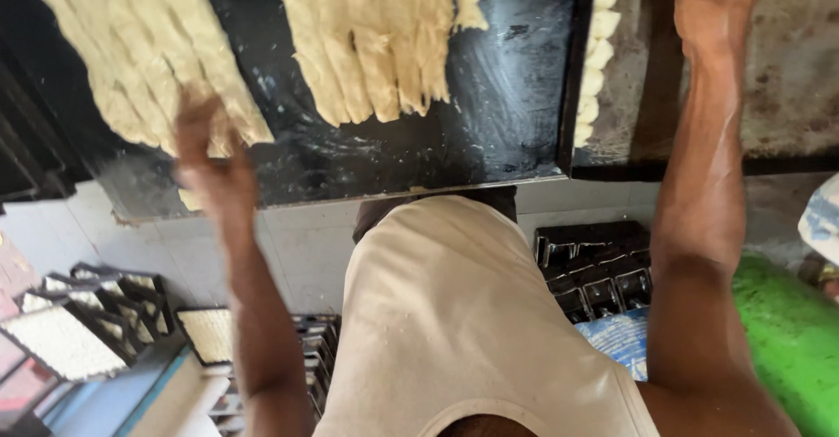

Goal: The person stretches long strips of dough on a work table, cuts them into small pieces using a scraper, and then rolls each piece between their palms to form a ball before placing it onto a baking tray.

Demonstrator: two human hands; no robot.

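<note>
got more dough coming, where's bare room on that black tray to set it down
Bare black tray lies right of the middle dough batch, up to the tray's right edge, and along the near edge below it. The left side is crowded: left dough batch and the left hand. The right hand rests by the dough row.

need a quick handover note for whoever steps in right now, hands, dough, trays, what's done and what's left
Left hand: open, blurred, over the near edge of the black tray, at the lower end of the left dough batch; whether it touches is unclear.
Right hand: raised by the top of the dough row on the side tray; its grip is hidden.
Done: two batches of dough strips lie on the black tray, left one and middle batch; one row lines the side tray's left edge.
Left: most of the side tray is bare; empty loaf tins are stacked below.
</note>
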